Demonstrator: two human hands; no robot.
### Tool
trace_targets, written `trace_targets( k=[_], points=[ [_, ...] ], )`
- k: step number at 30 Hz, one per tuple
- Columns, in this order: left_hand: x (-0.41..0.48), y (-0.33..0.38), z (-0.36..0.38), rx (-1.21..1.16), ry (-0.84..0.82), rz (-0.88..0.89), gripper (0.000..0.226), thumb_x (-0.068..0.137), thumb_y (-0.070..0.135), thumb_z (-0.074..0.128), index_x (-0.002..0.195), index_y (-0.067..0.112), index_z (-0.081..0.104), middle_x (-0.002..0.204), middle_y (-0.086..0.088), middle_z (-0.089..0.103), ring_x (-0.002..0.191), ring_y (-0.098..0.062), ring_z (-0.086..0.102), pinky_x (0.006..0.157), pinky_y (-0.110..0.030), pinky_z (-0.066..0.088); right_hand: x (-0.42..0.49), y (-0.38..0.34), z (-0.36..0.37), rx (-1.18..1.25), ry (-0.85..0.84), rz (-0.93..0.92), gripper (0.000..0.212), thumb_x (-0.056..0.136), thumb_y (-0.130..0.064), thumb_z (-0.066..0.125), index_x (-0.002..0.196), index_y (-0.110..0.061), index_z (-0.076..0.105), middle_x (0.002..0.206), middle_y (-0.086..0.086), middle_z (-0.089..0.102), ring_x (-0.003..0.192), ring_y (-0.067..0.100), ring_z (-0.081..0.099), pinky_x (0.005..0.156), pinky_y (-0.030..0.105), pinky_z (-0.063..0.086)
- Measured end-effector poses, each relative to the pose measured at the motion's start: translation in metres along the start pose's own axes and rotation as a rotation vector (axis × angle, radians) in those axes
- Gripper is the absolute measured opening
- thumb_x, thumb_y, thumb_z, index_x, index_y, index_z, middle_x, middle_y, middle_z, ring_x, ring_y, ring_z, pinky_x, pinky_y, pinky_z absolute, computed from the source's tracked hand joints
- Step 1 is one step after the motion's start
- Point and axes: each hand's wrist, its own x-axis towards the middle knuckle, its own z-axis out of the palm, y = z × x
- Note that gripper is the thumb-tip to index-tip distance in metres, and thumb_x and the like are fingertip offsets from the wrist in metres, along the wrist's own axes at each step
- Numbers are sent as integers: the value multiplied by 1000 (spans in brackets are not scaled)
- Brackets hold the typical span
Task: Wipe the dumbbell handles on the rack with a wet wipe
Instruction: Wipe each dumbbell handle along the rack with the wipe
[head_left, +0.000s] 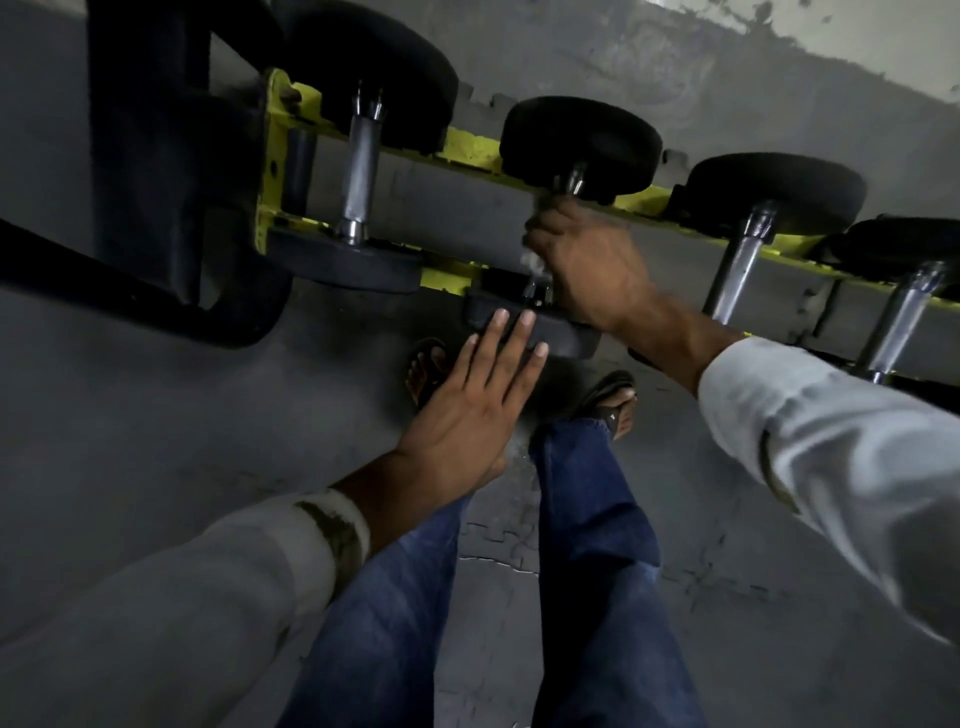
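A yellow rack (467, 148) holds several black dumbbells with chrome handles. My right hand (587, 260) grips the handle of the second dumbbell (579, 137) from the left, wrapped round it with a white wet wipe (532, 262) showing at the hand's left edge. That handle is almost wholly hidden by the hand. My left hand (478, 400) is flat with straight fingers, its fingertips resting on the near black weight (561, 332) of the same dumbbell. The leftmost dumbbell's handle (361, 166) is bare.
Two more chrome handles (740, 260) (904, 317) lie to the right on the rack. A black frame (145, 171) stands at the left. My legs in blue jeans and sandalled feet (615, 402) stand on grey puzzle-mat flooring below the rack.
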Motion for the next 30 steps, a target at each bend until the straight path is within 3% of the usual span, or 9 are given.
trace_targets(
  k=[4,6,8,11,14,16,23,26,30],
  points=[
    [0,3,-3,-23,-14,-24,117,88,51,60,159,0,-18,158,-34,-34,151,-52,-19,125,-57,12,2,-3,-8,66,-295,-103,13,89,-23,58,98,-17,66,107,5,60,108,25,57,64,34,45],
    [0,4,-6,-22,-26,-32,120,87,53,61,158,0,-19,157,-34,-36,151,-52,-20,126,-56,12,6,-5,-13,92,-329,-136,13,88,-21,59,99,-18,67,102,6,62,102,26,56,62,34,40],
    [-1,6,-10,-33,-50,-40,122,88,57,62,158,1,-21,157,-33,-37,152,-50,-20,126,-56,11,3,-7,-15,157,-305,-146,15,87,-16,61,100,-17,70,100,7,67,100,27,57,68,38,48],
    [-2,12,-16,-72,-53,-63,118,89,55,61,159,-1,-15,161,-31,-31,154,-46,-18,127,-54,9,-18,1,-18,347,-252,15,25,84,-7,64,105,-17,74,106,7,71,97,27,66,78,32,51],
    [3,26,-22,-80,-1,-35,105,89,47,56,162,0,-3,165,-29,-22,155,-43,-15,126,-55,7,-54,17,-24,707,-150,284,26,78,5,65,97,-11,74,96,3,73,91,20,69,76,21,48],
    [10,43,-26,-84,25,2,102,87,43,55,163,1,1,166,-29,-18,156,-43,-13,126,-55,7,-81,31,-30,814,-20,432,20,77,0,66,94,-10,73,92,3,72,87,18,68,76,25,49],
    [61,122,-36,-147,0,91,103,87,39,61,164,6,1,168,-25,-14,157,-40,-11,127,-52,7,-141,119,-40,304,74,283,33,78,-11,46,101,-15,70,108,10,69,98,34,66,77,40,55],
    [82,150,-45,-155,-18,125,100,90,37,59,164,9,-3,168,-23,-17,157,-39,-12,128,-50,4,-154,145,-42,64,30,203,36,80,-2,53,110,-13,70,117,12,67,105,38,64,68,46,58],
    [95,179,-53,-116,-72,76,103,93,40,60,163,8,-8,165,-26,-25,155,-43,-15,128,-51,3,-171,139,-34,27,-261,-80,36,91,-17,54,125,-14,66,135,11,60,124,29,59,92,39,53]
  ],
)
